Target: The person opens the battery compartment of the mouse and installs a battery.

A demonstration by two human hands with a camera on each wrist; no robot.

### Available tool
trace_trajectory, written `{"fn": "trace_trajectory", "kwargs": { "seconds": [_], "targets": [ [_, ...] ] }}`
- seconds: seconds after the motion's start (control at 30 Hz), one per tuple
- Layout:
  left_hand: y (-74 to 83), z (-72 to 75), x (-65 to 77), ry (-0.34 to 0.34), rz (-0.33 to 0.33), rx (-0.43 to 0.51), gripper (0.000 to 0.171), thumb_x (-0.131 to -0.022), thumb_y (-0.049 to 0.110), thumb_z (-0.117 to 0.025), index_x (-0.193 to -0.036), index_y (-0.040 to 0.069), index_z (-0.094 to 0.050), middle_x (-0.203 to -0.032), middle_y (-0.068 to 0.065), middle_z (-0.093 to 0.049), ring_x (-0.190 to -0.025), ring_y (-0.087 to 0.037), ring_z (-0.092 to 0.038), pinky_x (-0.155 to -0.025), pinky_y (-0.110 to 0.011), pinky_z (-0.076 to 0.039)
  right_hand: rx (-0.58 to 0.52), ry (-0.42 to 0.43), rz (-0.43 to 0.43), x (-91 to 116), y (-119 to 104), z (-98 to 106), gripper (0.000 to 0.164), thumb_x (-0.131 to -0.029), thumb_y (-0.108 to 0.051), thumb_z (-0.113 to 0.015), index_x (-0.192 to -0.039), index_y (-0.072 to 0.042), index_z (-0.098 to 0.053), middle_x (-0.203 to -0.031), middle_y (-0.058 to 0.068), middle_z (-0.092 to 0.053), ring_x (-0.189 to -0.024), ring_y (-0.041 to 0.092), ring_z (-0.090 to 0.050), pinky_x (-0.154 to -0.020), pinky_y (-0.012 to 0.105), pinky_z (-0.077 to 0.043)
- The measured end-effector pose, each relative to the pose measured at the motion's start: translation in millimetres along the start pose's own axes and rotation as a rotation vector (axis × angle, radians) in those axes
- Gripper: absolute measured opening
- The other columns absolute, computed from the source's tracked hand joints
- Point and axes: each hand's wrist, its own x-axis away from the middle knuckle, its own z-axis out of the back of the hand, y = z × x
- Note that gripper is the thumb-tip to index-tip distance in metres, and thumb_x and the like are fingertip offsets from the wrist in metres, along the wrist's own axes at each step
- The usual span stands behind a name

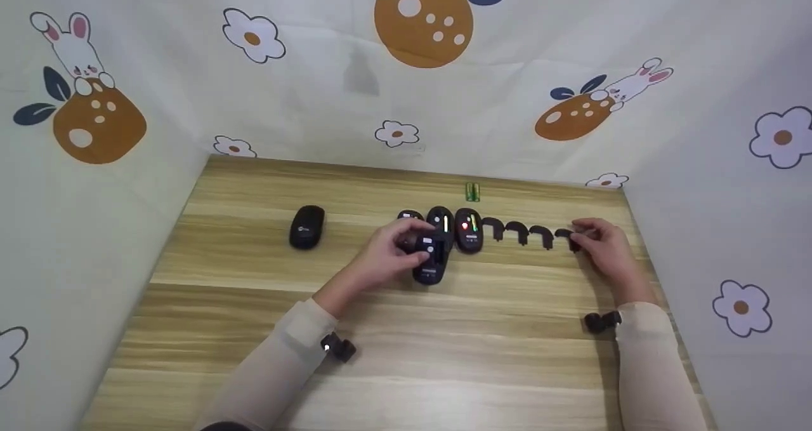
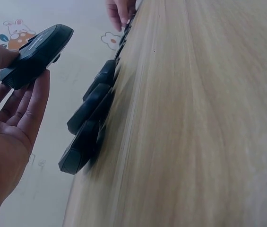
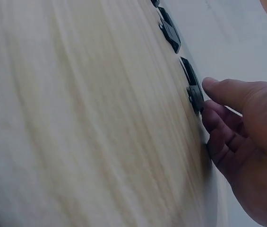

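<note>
Head view from above, facing down, close wrist views, shared tabletop [image 1: 482, 355]

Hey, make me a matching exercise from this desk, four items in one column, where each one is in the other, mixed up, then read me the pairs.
1. Held mouse
2. Green batteries
3. Logo-topped mouse
4. Right hand

A. Alone, toward the left of the table
B. At the rightmost curved black piece
C. In the left hand, above the table
D. Beyond the row of upturned mice, nearer the back wall

Pairs: 1-C, 2-D, 3-A, 4-B
</note>
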Motion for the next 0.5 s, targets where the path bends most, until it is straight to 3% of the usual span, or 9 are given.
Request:
{"fn": "trace_trajectory", "kwargs": {
  "seconds": [0.37, 0.5],
  "targets": [
    [1.4, 1.9, -1.5, -0.006, 0.006, -0.003, 0.050, -0.094, 0.006, -0.085, -0.140, 0.022, -0.071, -0.125, -0.004, -0.072, -0.108, -0.025, -0.071, -0.092, -0.041, -0.065, -0.072, 0.135, -0.048, -9.2, -16.4, -11.9, 0.031, -0.106, -0.006, -0.072, -0.131, 0.013, -0.069, -0.105, 0.017, -0.070, -0.079, 0.006, -0.059, -0.061, 0.016, -0.052],
    [2.3, 2.5, -1.0, -0.007, 0.004, 0.000, 0.050, -0.094, 0.007, -0.085, -0.140, 0.022, -0.071, -0.127, -0.004, -0.072, -0.109, -0.025, -0.070, -0.095, -0.042, -0.064, -0.104, 0.151, -0.029, -14.5, -29.7, -19.4, 0.032, -0.107, -0.008, -0.071, -0.130, 0.014, -0.069, -0.103, 0.016, -0.069, -0.084, 0.008, -0.058, -0.065, 0.015, -0.050]
  ]
}}
